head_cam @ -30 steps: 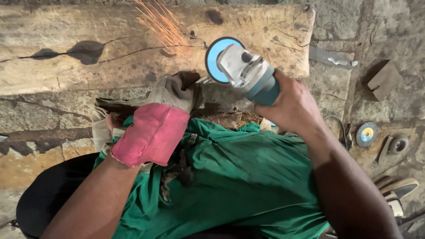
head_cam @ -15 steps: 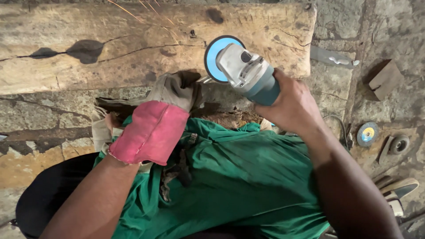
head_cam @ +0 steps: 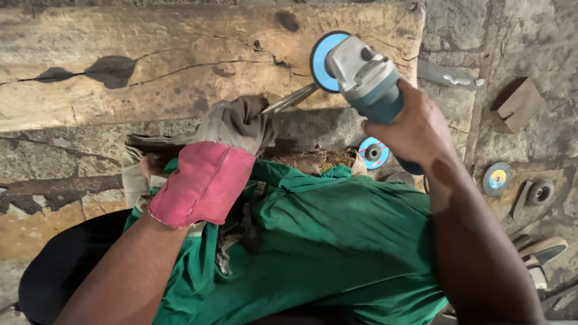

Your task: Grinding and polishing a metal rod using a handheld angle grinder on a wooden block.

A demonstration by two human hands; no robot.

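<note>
Over a cracked log [head_cam: 150,66], the right hand [head_cam: 415,129] grips a grinder [head_cam: 361,72] (blue disc touching a metal blade [head_cam: 289,99]); the gloved left hand [head_cam: 232,129] clamps that blade above a green cloth [head_cam: 319,241].

You have one angle grinder [head_cam: 367,78], one metal blade [head_cam: 289,99], one glove [head_cam: 217,162], two loose grinding discs [head_cam: 373,151] [head_cam: 497,178], one wooden block [head_cam: 519,105].

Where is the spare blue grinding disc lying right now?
In the head view, the spare blue disc lies on the stone floor right of centre, just below the angle grinder, beside the right hand.
</note>
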